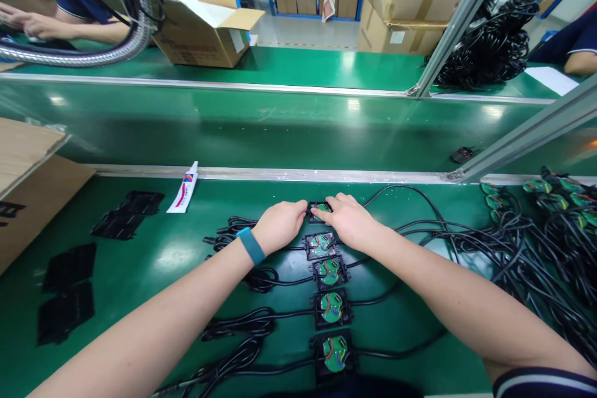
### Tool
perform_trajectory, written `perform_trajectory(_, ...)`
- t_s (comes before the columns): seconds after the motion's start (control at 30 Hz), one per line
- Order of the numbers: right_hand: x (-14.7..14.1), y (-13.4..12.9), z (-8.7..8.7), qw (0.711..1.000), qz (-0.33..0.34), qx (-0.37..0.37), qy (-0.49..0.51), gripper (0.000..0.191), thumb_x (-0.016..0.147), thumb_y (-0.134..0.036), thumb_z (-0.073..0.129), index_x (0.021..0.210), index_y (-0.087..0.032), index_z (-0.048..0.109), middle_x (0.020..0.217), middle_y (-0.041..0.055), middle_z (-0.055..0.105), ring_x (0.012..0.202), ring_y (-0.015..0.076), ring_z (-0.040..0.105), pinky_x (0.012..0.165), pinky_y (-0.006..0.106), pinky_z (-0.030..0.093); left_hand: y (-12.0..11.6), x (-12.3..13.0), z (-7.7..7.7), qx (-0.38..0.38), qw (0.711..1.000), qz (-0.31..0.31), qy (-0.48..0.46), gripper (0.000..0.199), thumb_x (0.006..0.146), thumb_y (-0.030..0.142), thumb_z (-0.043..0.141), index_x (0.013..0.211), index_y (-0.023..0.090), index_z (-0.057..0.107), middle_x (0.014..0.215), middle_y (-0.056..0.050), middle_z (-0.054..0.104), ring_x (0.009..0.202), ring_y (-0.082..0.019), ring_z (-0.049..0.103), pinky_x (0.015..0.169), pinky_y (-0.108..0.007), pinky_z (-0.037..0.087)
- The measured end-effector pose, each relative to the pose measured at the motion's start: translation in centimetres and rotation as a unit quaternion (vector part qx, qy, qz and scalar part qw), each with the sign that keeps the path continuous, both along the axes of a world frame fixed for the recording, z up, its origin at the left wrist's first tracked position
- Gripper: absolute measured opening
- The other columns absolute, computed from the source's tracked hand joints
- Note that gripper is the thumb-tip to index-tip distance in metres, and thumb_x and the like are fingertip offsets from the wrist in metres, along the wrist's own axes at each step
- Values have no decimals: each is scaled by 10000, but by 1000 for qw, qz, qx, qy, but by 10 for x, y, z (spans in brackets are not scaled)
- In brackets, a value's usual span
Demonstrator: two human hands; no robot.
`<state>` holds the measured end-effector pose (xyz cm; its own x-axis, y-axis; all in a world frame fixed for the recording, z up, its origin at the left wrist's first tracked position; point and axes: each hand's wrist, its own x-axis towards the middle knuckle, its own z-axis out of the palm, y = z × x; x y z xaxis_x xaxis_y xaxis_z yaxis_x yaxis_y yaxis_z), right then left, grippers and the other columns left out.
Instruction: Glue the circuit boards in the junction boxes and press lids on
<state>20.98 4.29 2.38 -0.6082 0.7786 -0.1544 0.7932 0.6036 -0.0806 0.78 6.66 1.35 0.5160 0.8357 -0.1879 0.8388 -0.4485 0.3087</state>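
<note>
A column of open black plastic housings, each with a round green circuit board and coloured wires, runs toward me. At its far end, my left hand [282, 224] pinches the left edge of the farthest housing [319, 217]. My right hand [351, 219] lies at that housing's right side, its index finger stretched across onto the board and its other fingers bent; the thumb is hidden. Nearer me sit a second housing [321, 245], a third [331, 272] and more. Black cables [289, 313] leave both sides of the housings, with bundled coils on the left.
Black covers [69, 267] and a white tube [185, 189] lie left, beside a cardboard box [41, 199]. A tangle of cables with green boards [550, 217] fills the right. A metal rail [298, 174] edges the bench. Beyond are another box [205, 31], a cable heap [494, 40] and co-workers' arms.
</note>
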Motion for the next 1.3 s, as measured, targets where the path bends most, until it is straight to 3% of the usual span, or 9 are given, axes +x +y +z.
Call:
perform_trajectory(0.1, -1, 0, 2, 1000, 0, -8, -13, 442, 1014, -233, 405, 1431, -271, 545, 1050, 159, 596, 964, 275, 501, 790, 373, 362, 6, 0, 4, -124, 986, 64, -96, 196, 955, 279, 409, 818, 198, 523, 736, -41, 690, 619, -168, 637, 596, -265, 443)
perform_trajectory(0.2, -1, -1, 1, 1000, 0, -11, -20, 463, 1013, -216, 387, 1452, -275, 520, 1088, 163, 588, 986, 279, 504, 791, 374, 367, 15, 1, 6, -260, 944, 129, -158, 241, 941, 377, 475, 769, 208, 469, 615, 7, 659, 441, -127, 566, 450, -229, 384)
perform_trajectory(0.37, -2, -4, -3, 999, -25, -23, -18, 489, 985, -196, 425, 1448, -327, 518, 1336, 164, 509, 1087, 305, 486, 817, 394, 385, 30, 6, 5, -332, 919, 177, -117, 258, 896, 305, 578, 689, 198, 466, 504, 27, 614, 380, -98, 490, 400, -205, 277)
perform_trajectory(0.47, -1, -2, -3, 999, -28, -33, -14, 468, 991, -201, 423, 1421, -338, 548, 1363, 155, 498, 1107, 313, 489, 837, 420, 404, 28, 6, 4, -253, 952, 159, -66, 305, 890, 335, 612, 652, 189, 491, 521, 14, 622, 443, -113, 529, 472, -225, 341)
perform_trajectory(0.57, 0, 2, -1, 999, -33, -40, 0, 434, 1002, -245, 452, 1409, -354, 559, 1370, 147, 500, 1120, 310, 504, 856, 436, 436, 14, -1, 4, -91, 990, 102, -23, 324, 893, 426, 624, 688, 182, 562, 669, -36, 687, 636, -175, 617, 592, -266, 389)
perform_trajectory(0.7, 5, 0, 8, 998, -22, -45, 35, 543, 978, -209, 512, 1514, -239, 426, 1355, 176, 535, 1152, 301, 521, 927, 454, 469, -8, -15, 10, 63, 998, 7, 28, 133, 917, 285, 592, 854, 174, 632, 858, -86, 708, 876, -249, 627, 753, -327, 412)
perform_trajectory(0.83, 11, -24, 15, 990, -15, -38, 134, 742, 932, -211, 581, 1577, -98, 232, 1366, 211, 545, 1221, 301, 514, 1035, 467, 451, -32, -32, 18, 81, 994, -57, -41, 185, 986, 254, 473, 886, 176, 608, 840, -60, 645, 836, -205, 589, 786, -310, 428)
perform_trajectory(1.0, 14, -50, 7, 979, -3, -68, 191, 687, 892, -218, 618, 1522, -112, 367, 1412, 201, 535, 1287, 308, 503, 1104, 494, 415, -63, -45, 13, 109, 987, -121, 9, 181, 940, 342, 588, 953, 163, 608, 956, -90, 623, 911, -238, 565, 809, -352, 426)
perform_trajectory(1.3, 21, -50, -1, 978, -47, -119, 164, 767, 823, -171, 605, 1539, -108, 336, 1386, 205, 549, 1270, 301, 536, 1084, 469, 428, -64, -39, 5, 100, 987, -119, 46, 125, 957, 224, 536, 874, 167, 609, 923, -88, 672, 947, -255, 582, 817, -366, 421)
